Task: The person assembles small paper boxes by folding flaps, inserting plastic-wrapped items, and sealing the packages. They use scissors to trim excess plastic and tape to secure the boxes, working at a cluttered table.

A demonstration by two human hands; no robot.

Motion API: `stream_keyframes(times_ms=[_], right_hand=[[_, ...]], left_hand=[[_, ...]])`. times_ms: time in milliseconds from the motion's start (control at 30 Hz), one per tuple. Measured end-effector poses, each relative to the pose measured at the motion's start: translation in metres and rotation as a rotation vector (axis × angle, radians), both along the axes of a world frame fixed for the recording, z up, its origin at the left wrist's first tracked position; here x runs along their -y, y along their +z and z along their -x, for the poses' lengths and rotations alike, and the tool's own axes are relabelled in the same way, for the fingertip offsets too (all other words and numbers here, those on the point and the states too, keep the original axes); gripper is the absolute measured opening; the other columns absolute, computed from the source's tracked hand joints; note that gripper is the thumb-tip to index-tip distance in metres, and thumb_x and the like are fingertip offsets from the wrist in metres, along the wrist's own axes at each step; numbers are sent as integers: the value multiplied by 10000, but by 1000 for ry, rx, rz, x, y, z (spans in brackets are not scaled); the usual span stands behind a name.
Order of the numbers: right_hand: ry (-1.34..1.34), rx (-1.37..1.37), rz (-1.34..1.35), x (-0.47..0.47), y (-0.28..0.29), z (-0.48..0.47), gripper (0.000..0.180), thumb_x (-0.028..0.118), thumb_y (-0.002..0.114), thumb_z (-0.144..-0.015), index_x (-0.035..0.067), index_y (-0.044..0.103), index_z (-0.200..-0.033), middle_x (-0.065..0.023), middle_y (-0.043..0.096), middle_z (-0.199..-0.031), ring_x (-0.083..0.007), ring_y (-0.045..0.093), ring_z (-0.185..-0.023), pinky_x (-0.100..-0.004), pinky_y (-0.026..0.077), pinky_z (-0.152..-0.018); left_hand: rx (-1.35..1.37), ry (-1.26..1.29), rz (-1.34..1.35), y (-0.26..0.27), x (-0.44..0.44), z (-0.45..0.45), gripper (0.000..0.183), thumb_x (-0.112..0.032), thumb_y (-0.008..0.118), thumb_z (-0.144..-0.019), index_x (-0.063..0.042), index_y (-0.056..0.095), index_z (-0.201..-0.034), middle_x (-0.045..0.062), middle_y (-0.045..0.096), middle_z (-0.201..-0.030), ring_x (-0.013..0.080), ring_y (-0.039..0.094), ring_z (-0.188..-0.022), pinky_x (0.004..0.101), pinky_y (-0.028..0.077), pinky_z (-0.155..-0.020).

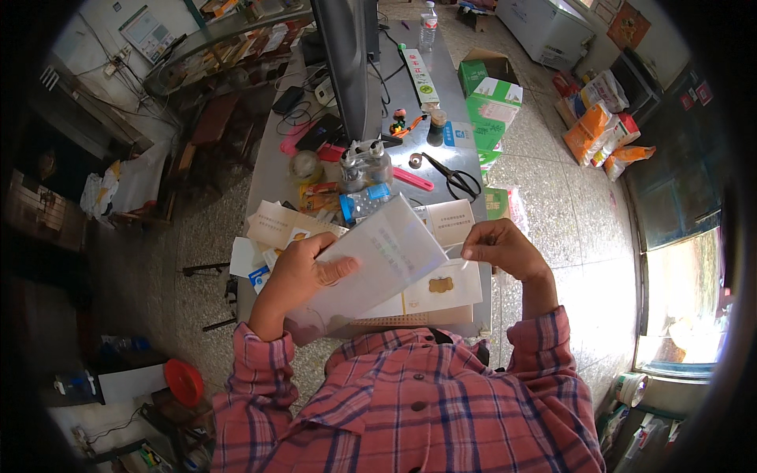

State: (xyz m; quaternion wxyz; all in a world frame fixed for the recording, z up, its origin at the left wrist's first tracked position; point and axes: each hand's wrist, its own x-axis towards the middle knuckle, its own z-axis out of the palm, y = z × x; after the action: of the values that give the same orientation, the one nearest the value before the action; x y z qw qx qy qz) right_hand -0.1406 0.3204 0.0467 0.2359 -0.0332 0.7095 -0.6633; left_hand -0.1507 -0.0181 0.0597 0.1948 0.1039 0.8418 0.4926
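Observation:
My left hand (307, 272) grips the left edge of a pale flat box (384, 254) in a clear, shiny plastic wrap, its thumb on top. The box is tilted over the near end of the metal table. At its right corner, my right hand (494, 248) pinches a thin strip of clear film (455, 253) between thumb and fingertips. Under and around the box lie a white printed carton (440, 285) with a gold emblem, a beige printed card (449, 222) and another beige printed piece (284, 224).
Beyond the box lie a clear plastic jar (365, 202) with a blue lid, black-handled scissors (455, 177), a pink cutter-like tool (413, 178) and a tape roll (416, 160). A monitor (343, 71) stands farther back. Green cartons (491, 112) stand right of the table.

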Motion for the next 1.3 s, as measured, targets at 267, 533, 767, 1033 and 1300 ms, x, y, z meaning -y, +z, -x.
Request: stream_keyframes(times_ms=[267, 533, 767, 1033, 1300], right_hand=[[-552, 14, 788, 28, -7, -1, 183, 287, 494, -965, 121, 570, -958, -88, 591, -1101, -147, 592, -799, -295, 492, -678], [-293, 87, 1142, 2, -17, 13, 64, 169, 544, -908, 133, 528, -958, -40, 598, -856, -122, 592, -654, -215, 488, -464], [-433, 65, 567, 19, -12, 3, 266, -65, 587, -775, 131, 506, -935, -29, 567, -958, -34, 453, -599, -133, 311, -394], [-386, 10, 507, 41, -11, 7, 174, -50, 496, -788, 96, 510, -880, -56, 571, -863, -47, 452, -568, -173, 316, -416], [-396, -56, 87, 60, -4, 19, 348, 350, 737, -801, 52, 619, -936, 9, 538, -810, -16, 384, -540, -182, 257, -435]], left_hand=[[15, -27, -180, -16, 0, 3, 508, -462, 686, -820, 12, 632, -996, 73, 651, -831, 128, 596, -730, 280, 478, -680], [43, 3, -110, -22, 7, 1, 486, -458, 667, -840, 3, 618, -983, 48, 632, -805, 109, 581, -739, 262, 469, -676], [7, 245, -387, -33, -15, 3, 488, -450, 631, -874, 2, 587, -1053, 38, 619, -919, 92, 565, -818, 244, 464, -708], [104, 354, -628, -58, -51, -4, 447, -422, 607, -900, -22, 569, -1096, 20, 608, -957, 80, 551, -838, 238, 458, -727], [187, 319, -592, -81, -74, -23, 462, -410, 600, -906, -5, 551, -1123, 44, 609, -974, 102, 548, -853, 253, 456, -746]])
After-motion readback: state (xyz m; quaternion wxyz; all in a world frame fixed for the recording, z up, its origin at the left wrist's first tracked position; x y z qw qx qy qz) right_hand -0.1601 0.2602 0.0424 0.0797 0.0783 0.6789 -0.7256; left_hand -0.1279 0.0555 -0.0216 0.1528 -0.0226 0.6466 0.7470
